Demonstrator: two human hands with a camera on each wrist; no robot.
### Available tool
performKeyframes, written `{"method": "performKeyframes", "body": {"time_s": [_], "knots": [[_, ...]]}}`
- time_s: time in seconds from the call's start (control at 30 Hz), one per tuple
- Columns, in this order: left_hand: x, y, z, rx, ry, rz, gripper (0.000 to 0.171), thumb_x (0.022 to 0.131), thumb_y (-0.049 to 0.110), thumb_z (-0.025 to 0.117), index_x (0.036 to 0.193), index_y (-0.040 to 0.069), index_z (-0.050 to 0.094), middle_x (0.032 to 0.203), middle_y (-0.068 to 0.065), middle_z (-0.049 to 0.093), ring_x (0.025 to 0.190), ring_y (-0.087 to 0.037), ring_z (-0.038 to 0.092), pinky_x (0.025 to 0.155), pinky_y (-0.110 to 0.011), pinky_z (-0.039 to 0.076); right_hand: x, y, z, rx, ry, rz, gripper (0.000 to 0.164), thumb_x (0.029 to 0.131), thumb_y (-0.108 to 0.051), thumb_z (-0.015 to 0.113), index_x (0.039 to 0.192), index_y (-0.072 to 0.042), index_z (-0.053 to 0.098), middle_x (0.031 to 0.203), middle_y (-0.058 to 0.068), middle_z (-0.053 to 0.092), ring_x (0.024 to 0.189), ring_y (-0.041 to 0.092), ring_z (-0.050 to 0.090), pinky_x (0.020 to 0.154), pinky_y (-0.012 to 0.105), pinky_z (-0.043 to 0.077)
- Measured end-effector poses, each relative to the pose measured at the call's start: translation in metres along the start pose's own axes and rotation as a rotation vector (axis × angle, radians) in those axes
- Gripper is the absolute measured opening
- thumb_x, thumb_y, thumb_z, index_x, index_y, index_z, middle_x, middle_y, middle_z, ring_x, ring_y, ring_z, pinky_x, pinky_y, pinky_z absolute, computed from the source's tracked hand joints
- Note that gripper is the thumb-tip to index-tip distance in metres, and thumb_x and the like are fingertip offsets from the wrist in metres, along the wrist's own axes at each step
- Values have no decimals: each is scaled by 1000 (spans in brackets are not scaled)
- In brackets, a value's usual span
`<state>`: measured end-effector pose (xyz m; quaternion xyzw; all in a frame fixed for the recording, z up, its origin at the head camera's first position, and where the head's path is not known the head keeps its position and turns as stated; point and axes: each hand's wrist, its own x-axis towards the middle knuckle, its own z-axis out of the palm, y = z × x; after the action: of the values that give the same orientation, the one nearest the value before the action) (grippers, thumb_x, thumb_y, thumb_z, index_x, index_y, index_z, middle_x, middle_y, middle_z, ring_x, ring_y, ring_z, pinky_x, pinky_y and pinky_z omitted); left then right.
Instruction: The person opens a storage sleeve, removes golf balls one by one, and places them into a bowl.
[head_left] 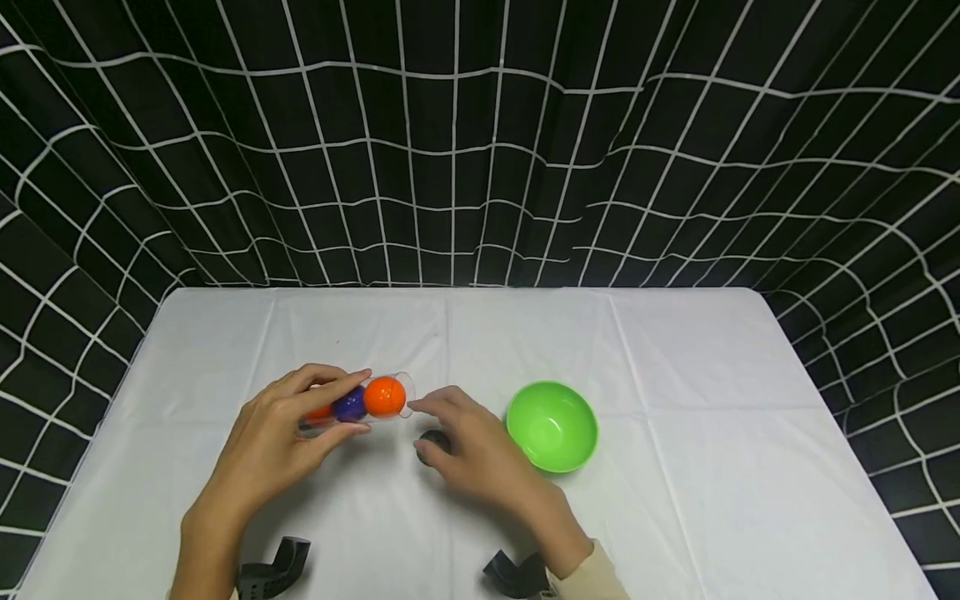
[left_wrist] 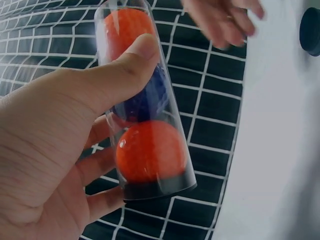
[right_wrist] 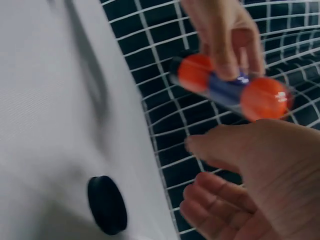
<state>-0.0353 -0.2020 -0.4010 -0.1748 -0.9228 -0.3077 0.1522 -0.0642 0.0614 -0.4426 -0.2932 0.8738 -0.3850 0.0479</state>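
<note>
My left hand grips a clear plastic tube between thumb and fingers. Inside the tube sit an orange ball, a purple-blue ball and a second orange ball. A black cap closes the tube's end on the palm side; the other end, pointing right, looks uncapped. My right hand holds nothing, its fingers loosely bent and the index fingertip close by the tube's uncapped end. A loose black round cap lies on the white cloth, partly hidden under the right thumb in the head view.
A green bowl stands on the white-covered table, just right of my right hand. Black curtains with a white grid rise behind the table and along both sides. Dark wrist mounts show near the front edge.
</note>
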Motion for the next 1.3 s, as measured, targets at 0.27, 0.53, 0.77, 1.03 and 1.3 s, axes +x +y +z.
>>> {"method": "performKeyframes", "body": {"time_s": [0.27,0.53,0.77,1.03,1.3], "knots": [[1,-1,1,14,-10,-31,64,75,33,97,134,23,75,119,5,77,110,-17,72,91,-44,60,0,-4,-17,214,192,-59,30,96,-3,75,125,-5,74,117,9,75,105,21,75,96,32,63],[1,-1,3,26,-6,0,55,75,35,96,126,23,79,116,5,75,112,-19,68,96,-43,50,0,-6,-20,423,236,-68,27,96,0,74,123,-4,74,116,12,74,105,24,73,94,31,64],[1,3,2,70,18,54,55,74,32,97,126,22,79,116,0,74,112,-23,65,99,-44,44,1,-6,-17,587,196,-27,30,95,0,75,125,0,71,122,19,70,114,42,69,97,31,63],[2,8,-1,123,76,115,53,73,26,98,123,20,80,116,-3,74,112,-28,65,101,-45,42,3,-8,-15,649,162,-7,38,95,0,75,132,2,67,131,21,68,120,37,70,99,31,62],[2,14,-4,169,103,139,53,72,22,99,121,21,81,116,-4,75,114,-31,65,102,-48,43,3,-9,-13,668,143,23,38,95,-1,75,133,1,67,133,20,69,121,34,70,98,30,62]]}}
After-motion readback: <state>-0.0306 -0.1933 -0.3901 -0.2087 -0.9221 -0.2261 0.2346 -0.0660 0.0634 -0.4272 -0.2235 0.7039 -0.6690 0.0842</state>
